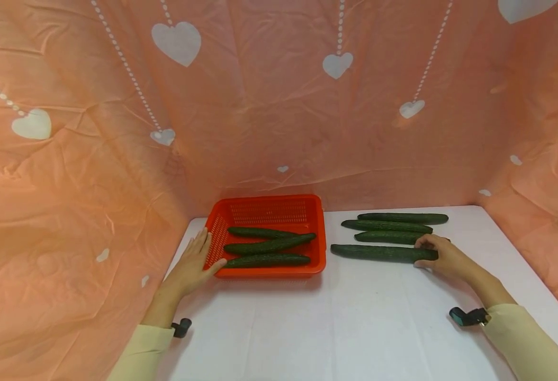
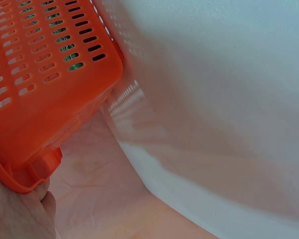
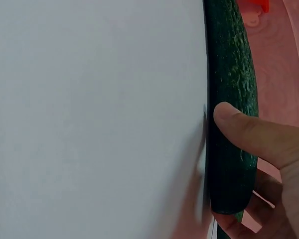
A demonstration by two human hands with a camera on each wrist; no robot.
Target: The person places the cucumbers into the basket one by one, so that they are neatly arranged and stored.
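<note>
My right hand (image 1: pixel 443 258) grips the right end of a long dark green cucumber (image 1: pixel 379 253), which lies on the white table. In the right wrist view the thumb (image 3: pixel 249 127) presses the near side of this cucumber (image 3: pixel 231 79), and the other fingers reach round its end. My left hand (image 1: pixel 191 266) rests on the left rim of a red plastic basket (image 1: pixel 325 238), fingers straight and thumb spread toward the front corner. Inside the basket lie three cucumbers (image 1: pixel 269 244). The left wrist view shows the hand (image 2: pixel 20 214) at the basket's rim.
Behind the gripped cucumber, three more cucumbers (image 1: pixel 403 217) lie side by side on the table (image 1: pixel 355 328). An orange cloth (image 1: pixel 279 116) with white hearts hangs at the back and both sides.
</note>
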